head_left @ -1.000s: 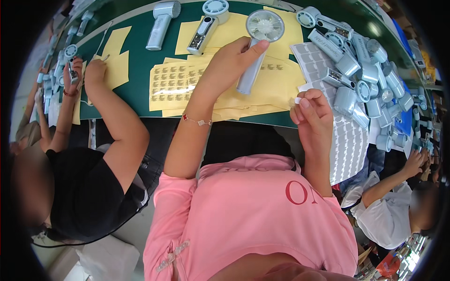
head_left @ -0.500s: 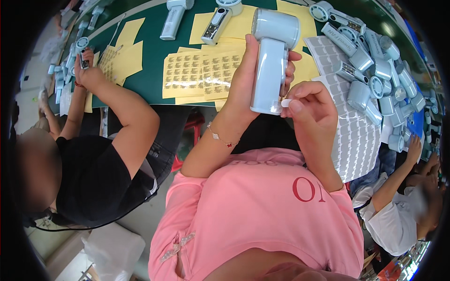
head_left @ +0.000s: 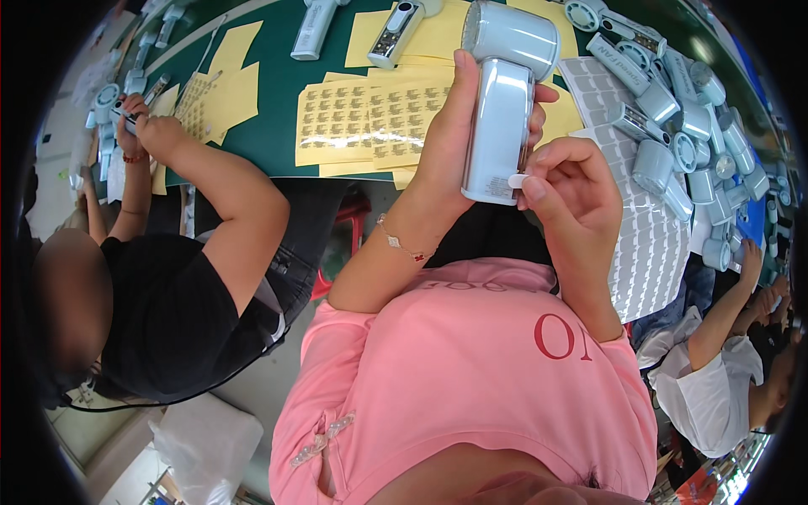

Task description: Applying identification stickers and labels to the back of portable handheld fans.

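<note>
- Head view: pale-blue handheld fan (head_left: 498,126), one, raised in front of the torso above the near table edge, head uppermost, plain back of the handle facing the camera, small print at its lower end.
- Left hand (head_left: 450,139): grasping the fan's handle, thumb along one side, fingertips showing at the other; the fingers behind are hidden.
- Right hand (head_left: 582,192): thumb and forefinger pinching a small white tab (head_left: 517,180), which overlaps the handle's lower corner; whether it touches the handle cannot be told.
- Yellow label sheets (head_left: 337,118), printed in rows, overlapping on the green table (head_left: 275,126); partly blocked by the raised fan and left hand.
- Grey-and-white label sheet (head_left: 644,227), hanging past the table edge, partly behind the right hand.
- Handheld fans, heaped (head_left: 661,105), at the right, crowding the grey-and-white sheet.
- Handheld fan (head_left: 313,32), single, lying at the far side; beside it, an open-handled fan (head_left: 394,35) with exposed internals, on yellow sheets.
- Co-worker in black (head_left: 160,320), at the left, both hands at a fan.
- Co-worker in white (head_left: 711,383), at the right.
- Red stool (head_left: 358,231), partly hidden below the table.
</note>
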`<action>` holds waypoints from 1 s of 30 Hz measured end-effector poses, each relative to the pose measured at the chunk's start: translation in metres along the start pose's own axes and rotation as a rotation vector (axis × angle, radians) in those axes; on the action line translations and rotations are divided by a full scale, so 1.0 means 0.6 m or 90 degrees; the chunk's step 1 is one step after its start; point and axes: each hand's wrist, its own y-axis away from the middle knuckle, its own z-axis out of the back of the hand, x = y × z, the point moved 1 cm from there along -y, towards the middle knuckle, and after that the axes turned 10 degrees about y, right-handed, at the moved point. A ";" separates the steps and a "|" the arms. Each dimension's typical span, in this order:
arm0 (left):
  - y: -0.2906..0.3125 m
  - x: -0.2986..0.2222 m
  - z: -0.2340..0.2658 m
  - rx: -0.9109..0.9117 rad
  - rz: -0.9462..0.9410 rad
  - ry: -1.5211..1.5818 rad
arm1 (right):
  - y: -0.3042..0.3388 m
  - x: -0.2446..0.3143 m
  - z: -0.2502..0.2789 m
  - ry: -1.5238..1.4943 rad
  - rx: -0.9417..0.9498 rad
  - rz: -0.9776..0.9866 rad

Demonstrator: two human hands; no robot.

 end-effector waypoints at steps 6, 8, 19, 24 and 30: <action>0.002 0.002 0.001 -0.013 -0.015 0.013 | 0.000 0.004 -0.005 0.020 -0.017 0.004; 0.004 0.001 0.000 -0.011 -0.011 0.017 | 0.000 0.004 -0.004 0.020 -0.003 0.014; 0.005 0.000 -0.002 0.007 -0.009 0.027 | -0.001 0.006 -0.002 0.029 0.004 -0.005; 0.006 0.001 -0.006 -0.025 -0.028 0.023 | -0.003 0.008 -0.005 0.043 0.002 0.008; 0.008 0.005 0.004 -0.003 0.002 0.072 | -0.001 0.007 -0.006 0.054 -0.009 0.001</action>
